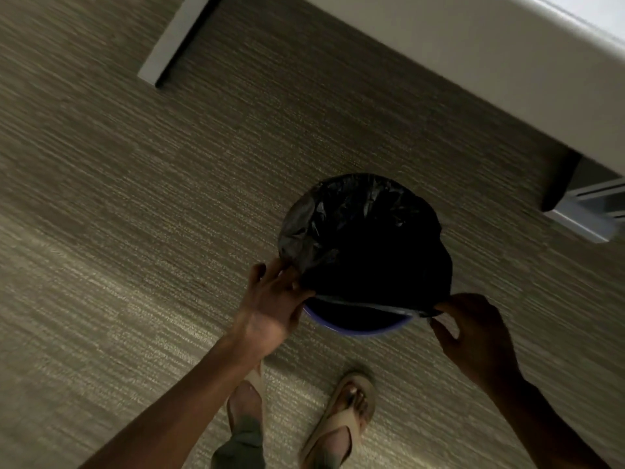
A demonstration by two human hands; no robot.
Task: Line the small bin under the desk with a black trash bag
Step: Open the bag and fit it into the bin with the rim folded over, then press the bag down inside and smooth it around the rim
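A small round bin with a blue-purple rim (355, 330) stands on the carpet in front of my feet. A black trash bag (358, 231) sits in it, folded over the far and left part of the rim. The bag's near edge is stretched in a straight line across the opening, and the near rim shows bare below it. My left hand (274, 306) pinches that edge at the bin's left side. My right hand (473, 333) pinches the same edge at the right side.
The white desk edge (507, 62) runs across the top right, with a desk leg foot (581, 218) right of the bin and another leg (169, 45) at the top left. My sandalled feet (345, 411) stand on the striped carpet just behind the bin.
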